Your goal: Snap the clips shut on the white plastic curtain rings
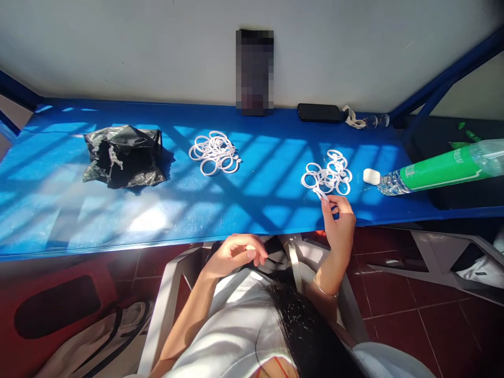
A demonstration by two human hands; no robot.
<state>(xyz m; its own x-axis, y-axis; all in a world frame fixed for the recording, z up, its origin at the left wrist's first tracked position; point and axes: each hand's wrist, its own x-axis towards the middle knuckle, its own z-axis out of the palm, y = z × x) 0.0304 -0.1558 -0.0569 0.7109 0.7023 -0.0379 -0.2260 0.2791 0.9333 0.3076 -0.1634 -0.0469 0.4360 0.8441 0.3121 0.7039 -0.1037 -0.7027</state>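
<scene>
A plain, sunlit sitting place, whether home or canteen cannot be told: a blue bench (260, 205) before both hands (238, 254) (342, 223), a pale wall (157, 52) beyond, a white chair (158, 315) beside the left one, red tiles (389, 294) below the right.

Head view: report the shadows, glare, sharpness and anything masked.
Head view: barred shadows cross the table; head view: glare whitens it on the near side of the bag; head view: pixelation masks a dark item at the wall; head view: rings at the right hand look sharp.
</scene>
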